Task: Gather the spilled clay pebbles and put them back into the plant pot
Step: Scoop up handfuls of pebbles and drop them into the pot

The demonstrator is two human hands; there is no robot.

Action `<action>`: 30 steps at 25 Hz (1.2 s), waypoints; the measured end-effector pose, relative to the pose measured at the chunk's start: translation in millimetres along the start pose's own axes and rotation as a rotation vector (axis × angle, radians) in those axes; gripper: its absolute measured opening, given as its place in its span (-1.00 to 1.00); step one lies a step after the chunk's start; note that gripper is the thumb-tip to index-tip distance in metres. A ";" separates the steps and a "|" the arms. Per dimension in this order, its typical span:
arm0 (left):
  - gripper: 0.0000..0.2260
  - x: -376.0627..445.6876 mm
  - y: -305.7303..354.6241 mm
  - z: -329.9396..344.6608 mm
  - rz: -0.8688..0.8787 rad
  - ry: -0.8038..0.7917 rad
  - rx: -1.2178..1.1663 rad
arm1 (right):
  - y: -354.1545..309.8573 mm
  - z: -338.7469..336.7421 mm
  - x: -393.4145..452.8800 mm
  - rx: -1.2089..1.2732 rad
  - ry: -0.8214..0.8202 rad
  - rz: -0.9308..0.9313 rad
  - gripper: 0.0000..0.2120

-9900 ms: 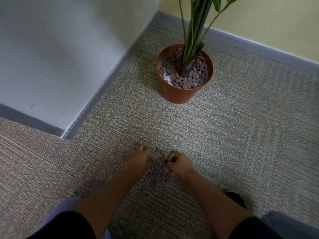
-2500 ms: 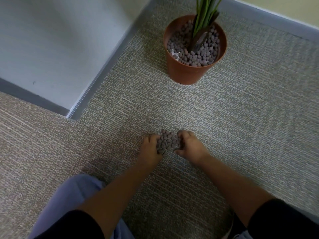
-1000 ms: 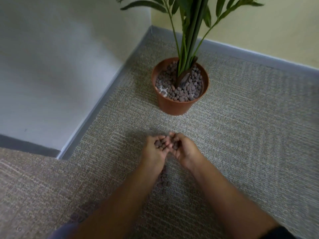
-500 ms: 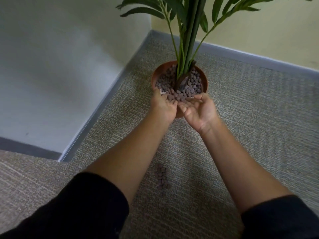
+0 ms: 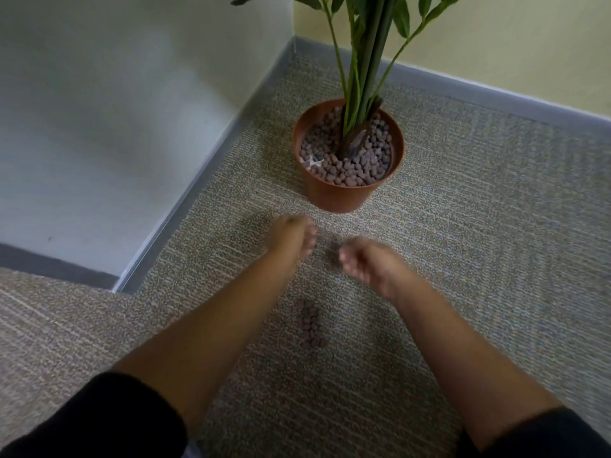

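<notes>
Carpet (image 5: 463, 259), grey-beige and ribbed, covers the floor of a room corner, edged by a grey skirting board (image 5: 185, 200) along a pale wall (image 5: 99, 110) on the left and along a yellowish wall (image 5: 512, 38) at the back. Nothing lies between the hands and the plant pot (image 5: 340, 196); only bare carpet separates them.

That terracotta-coloured pot stands upright near the corner, and from it rise the green stems of a plant (image 5: 363, 54). Brownish-grey clay pebbles (image 5: 350, 166) fill it nearly to the rim, packed around the stem base, with a small whitish patch showing at the left edge.

On the carpet between the two forearms lies a small cluster of spilled pebbles (image 5: 310, 325), well short of the pot and apart from both hands.

Both hands hang above the carpet in front of the pot, smeared by motion. The left hand (image 5: 292, 236) is turned knuckles-up with its fingers curled downward; the right hand (image 5: 362, 259) has its fingers bent inward. A dark blur just left of the right fingers may be pebbles, but whether either hand grasps anything cannot be told. Black sleeves (image 5: 99, 421) cover the upper arms.
</notes>
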State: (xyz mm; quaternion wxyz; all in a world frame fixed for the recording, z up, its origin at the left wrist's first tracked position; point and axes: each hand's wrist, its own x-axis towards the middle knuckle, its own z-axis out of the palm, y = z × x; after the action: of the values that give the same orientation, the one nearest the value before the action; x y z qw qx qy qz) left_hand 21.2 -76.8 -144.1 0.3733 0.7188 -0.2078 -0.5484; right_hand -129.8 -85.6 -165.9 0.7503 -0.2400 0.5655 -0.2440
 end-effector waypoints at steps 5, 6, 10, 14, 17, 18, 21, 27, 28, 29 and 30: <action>-0.61 -4.7 -99.9 -48.1 0.074 -0.121 1.082 | 67.8 8.8 2.9 -1.101 0.036 -0.085 -0.88; -0.54 -7.8 -112.8 -52.6 0.099 -0.126 1.130 | 75.8 11.1 1.6 -1.207 0.050 -0.137 -0.78; -0.51 -10.0 -125.4 -41.3 0.344 -0.185 1.176 | 91.2 26.6 -4.9 -1.304 0.037 -0.231 -0.63; -0.62 -12.9 -128.9 -26.6 0.373 -0.260 1.145 | 95.8 25.4 -6.8 -1.401 -0.020 -0.262 -0.68; -0.84 -17.9 -134.1 -23.3 0.355 -0.200 1.043 | 97.3 20.6 -8.0 -1.394 -0.005 -0.259 -0.77; -0.88 -18.9 -135.5 -23.7 0.352 -0.189 1.032 | 97.5 19.1 -7.7 -1.372 0.005 -0.252 -0.79; -0.85 -21.5 -139.1 -27.1 0.390 -0.183 1.087 | 97.3 13.0 -5.3 -1.271 0.045 -0.225 -0.83; -0.87 -29.4 -142.3 -46.5 0.284 -0.213 1.076 | 98.3 -15.0 -8.2 -1.174 0.088 -0.131 -0.86; -0.86 -31.4 -142.4 -49.6 0.289 -0.231 1.034 | 98.8 -18.7 -9.9 -1.162 0.095 -0.128 -0.88; -0.82 -32.9 -143.2 -52.2 0.287 -0.236 0.989 | 98.9 -21.1 -11.5 -1.133 0.109 -0.119 -0.90; -0.80 -33.4 -143.9 -53.5 0.277 -0.227 0.959 | 98.4 -22.2 -12.9 -1.071 0.120 -0.097 -0.89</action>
State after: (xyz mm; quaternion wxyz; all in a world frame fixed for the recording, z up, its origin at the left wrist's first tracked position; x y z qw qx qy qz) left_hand 45.3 54.8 -226.5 0.0455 0.7109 -0.5686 -0.4114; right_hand -145.1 -3.9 -224.5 0.4770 -0.6005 0.6410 0.0307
